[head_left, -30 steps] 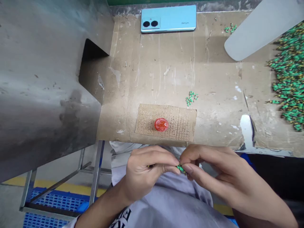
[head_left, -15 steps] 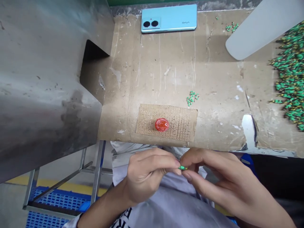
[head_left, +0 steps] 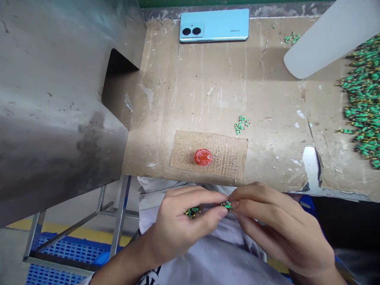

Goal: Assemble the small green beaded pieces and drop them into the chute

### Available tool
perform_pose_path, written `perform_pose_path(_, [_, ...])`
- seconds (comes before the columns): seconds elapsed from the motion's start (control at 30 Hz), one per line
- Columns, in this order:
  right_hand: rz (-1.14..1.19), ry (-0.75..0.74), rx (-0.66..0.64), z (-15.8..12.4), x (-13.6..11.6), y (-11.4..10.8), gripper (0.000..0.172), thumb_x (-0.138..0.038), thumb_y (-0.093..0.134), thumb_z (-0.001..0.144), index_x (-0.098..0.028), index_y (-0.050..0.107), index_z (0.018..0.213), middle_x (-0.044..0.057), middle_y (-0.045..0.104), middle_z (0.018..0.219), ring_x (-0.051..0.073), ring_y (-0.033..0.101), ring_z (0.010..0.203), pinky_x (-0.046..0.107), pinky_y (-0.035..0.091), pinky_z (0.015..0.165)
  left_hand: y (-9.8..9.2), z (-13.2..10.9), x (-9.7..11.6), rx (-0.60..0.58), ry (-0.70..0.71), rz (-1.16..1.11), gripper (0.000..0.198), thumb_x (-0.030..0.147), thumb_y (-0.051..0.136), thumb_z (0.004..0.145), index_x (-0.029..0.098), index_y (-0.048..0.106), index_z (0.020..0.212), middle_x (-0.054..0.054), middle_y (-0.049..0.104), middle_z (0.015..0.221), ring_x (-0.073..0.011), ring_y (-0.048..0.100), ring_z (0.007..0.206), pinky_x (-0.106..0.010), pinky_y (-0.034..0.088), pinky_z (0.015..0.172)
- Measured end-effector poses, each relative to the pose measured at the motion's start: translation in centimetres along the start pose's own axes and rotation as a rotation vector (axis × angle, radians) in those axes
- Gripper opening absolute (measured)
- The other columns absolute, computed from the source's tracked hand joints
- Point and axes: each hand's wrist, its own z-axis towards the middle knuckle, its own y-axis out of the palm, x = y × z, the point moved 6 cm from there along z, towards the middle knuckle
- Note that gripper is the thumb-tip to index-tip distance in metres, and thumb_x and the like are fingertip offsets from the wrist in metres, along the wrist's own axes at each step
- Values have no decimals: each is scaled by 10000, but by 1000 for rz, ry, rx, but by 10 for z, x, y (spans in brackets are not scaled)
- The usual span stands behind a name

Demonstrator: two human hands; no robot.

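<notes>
A small green piece (head_left: 227,204) is pinched between the fingertips of both hands, just in front of the table's near edge and above the person's grey shirt (head_left: 213,257). The left hand (head_left: 181,223) closes thumb and forefinger on its left end. The other fingers curl around a few more green pieces (head_left: 192,212) tucked in the palm, just left of the pinch. The right hand (head_left: 276,227) meets it from the other side, thumb and forefinger tips pressed together on the same piece and the remaining fingers loosely bent below. Straight beyond the pinch, on the brown table (head_left: 267,95), lies a rough tan pad (head_left: 230,152) with a red knob (head_left: 203,157) on it. Just past the pad's far right corner sits a small cluster of green bits (head_left: 241,123). Well to the right of the hands a large heap of green parts (head_left: 363,99) spreads to the frame's edge, with a pale grey paddle (head_left: 323,39) lying beyond it. Far ahead of the hands, at the table's back edge, a light blue phone (head_left: 214,25) lies camera side up. To the left of the grip a big grey metal housing (head_left: 59,99) rises over the table.
</notes>
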Motion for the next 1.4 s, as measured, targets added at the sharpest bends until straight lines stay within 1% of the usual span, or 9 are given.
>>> perform_pose_path(0.1, [-5, -7, -9, 0, -1, 2, 204, -26, 588, 987, -159, 636, 1134, 97, 731, 1009, 180, 728, 886, 288, 624, 722, 0, 0, 1, 13, -22, 13, 192, 5, 787, 785, 113, 854, 929, -62, 867, 843, -145, 819, 700, -120, 637, 721])
perform_pose_path(0.23, [-59, -9, 1, 0, -1, 3, 161, -64, 571, 1019, -176, 645, 1109, 89, 733, 991, 177, 739, 854, 283, 625, 693, 1, -1, 1, 29, -65, 29, 203, -5, 733, 766, 122, 842, 880, -43, 863, 802, -129, 806, 656, -107, 624, 687])
perform_pose_path(0.47, [-96, -20, 10, 8, -4, 1, 182, -67, 544, 1032, -201, 666, 1051, 61, 731, 935, 153, 742, 814, 251, 624, 663, 4, -5, -8, -21, -134, 12, 153, 45, 706, 767, 161, 782, 832, -17, 817, 704, -140, 746, 554, -182, 602, 564])
perform_pose_path(0.67, [-34, -13, 3, 4, -2, 5, 225, -48, 581, 981, -201, 691, 1104, 75, 767, 974, 175, 760, 813, 274, 633, 661, 5, 1, -7, 18, -37, -25, 178, 6, 656, 725, 182, 685, 727, 10, 725, 599, -113, 631, 448, -188, 508, 452])
perform_pose_path(0.83, [-18, 13, 28, 3, -1, 7, 227, -57, 604, 976, -218, 695, 1109, 75, 788, 997, 181, 780, 811, 277, 649, 671, 6, 0, -4, 85, 55, 32, 194, -8, 645, 715, 184, 671, 724, 23, 697, 576, -108, 626, 449, -180, 497, 451])
perform_pose_path(0.97, [157, 133, 71, 4, 2, 8, 262, -52, 661, 940, -224, 660, 1138, 50, 779, 957, 183, 779, 817, 273, 656, 698, 6, -2, -2, 86, 21, 24, 165, 11, 683, 735, 174, 700, 758, 24, 710, 564, -101, 635, 427, -167, 523, 456])
perform_pose_path(1.13, [331, 334, 111, -1, 9, 13, 188, -101, 699, 943, -232, 661, 1073, 28, 756, 882, 187, 765, 794, 264, 637, 651, 4, -2, 11, 56, 111, 135, 201, -11, 691, 744, 171, 715, 826, -12, 784, 684, -123, 715, 520, -173, 583, 530])
perform_pose_path(1.27, [398, 382, 147, -2, 10, 13, 142, -109, 706, 953, -230, 679, 1022, 17, 768, 845, 169, 768, 749, 240, 640, 630, 4, -2, 13, 25, 55, 138, 202, -4, 685, 773, 187, 711, 836, 7, 758, 659, -114, 680, 485, -182, 552, 483])
perform_pose_path(1.4, [464, 444, 200, -1, 11, 15, 120, -127, 744, 932, -232, 702, 975, 7, 779, 825, 151, 755, 702, 218, 639, 608, 5, -3, 15, 34, 22, 161, 161, 17, 683, 772, 174, 698, 802, 21, 713, 607, -102, 618, 437, -192, 497, 436])
